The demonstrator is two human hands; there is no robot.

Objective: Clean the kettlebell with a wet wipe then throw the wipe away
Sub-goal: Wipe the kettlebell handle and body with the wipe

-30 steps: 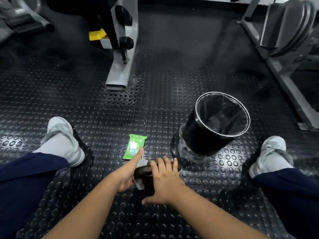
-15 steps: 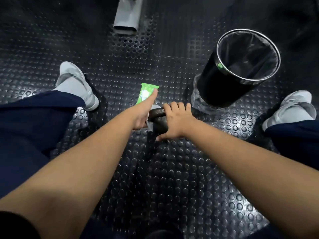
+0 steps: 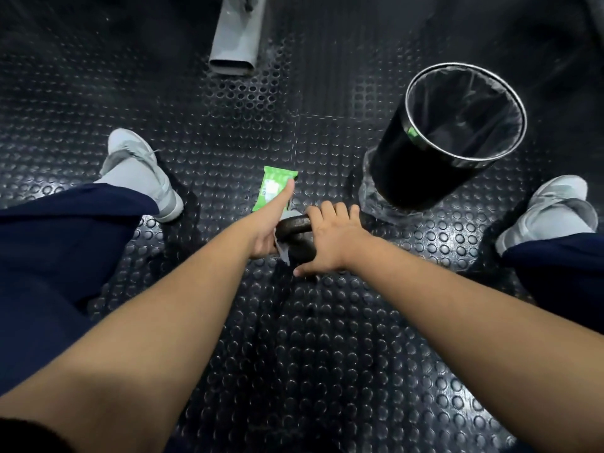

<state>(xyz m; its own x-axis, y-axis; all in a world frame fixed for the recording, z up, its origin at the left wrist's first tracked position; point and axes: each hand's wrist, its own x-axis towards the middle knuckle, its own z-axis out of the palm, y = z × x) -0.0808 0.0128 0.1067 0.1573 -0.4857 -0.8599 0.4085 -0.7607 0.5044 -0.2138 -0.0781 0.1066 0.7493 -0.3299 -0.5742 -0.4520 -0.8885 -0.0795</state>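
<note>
The grip of the left hand (image 3: pixel 266 230) is closed around a white wet wipe (image 3: pixel 283 251), holding it flat against the left side of a dark kettlebell (image 3: pixel 295 228). The thumb points straight out and the fingers are hidden behind the weight. The right hand (image 3: pixel 330 238) has its grip on the top of the same kettlebell, with its fingers curled over the far edge and its thumb spread along the near side. The kettlebell stands on a black studded rubber floor (image 3: pixel 294 354), between the outstretched legs of a seated person in navy trousers and grey shoes. A green pack of wipes (image 3: pixel 273 188) lies on the floor just beyond the left thumb. To the right, near the kettlebell, stands a round black bin (image 3: pixel 425 165) with a metal rim and a clear liner. The grey metal foot of a gym machine (image 3: pixel 235 44) sits further back.
</note>
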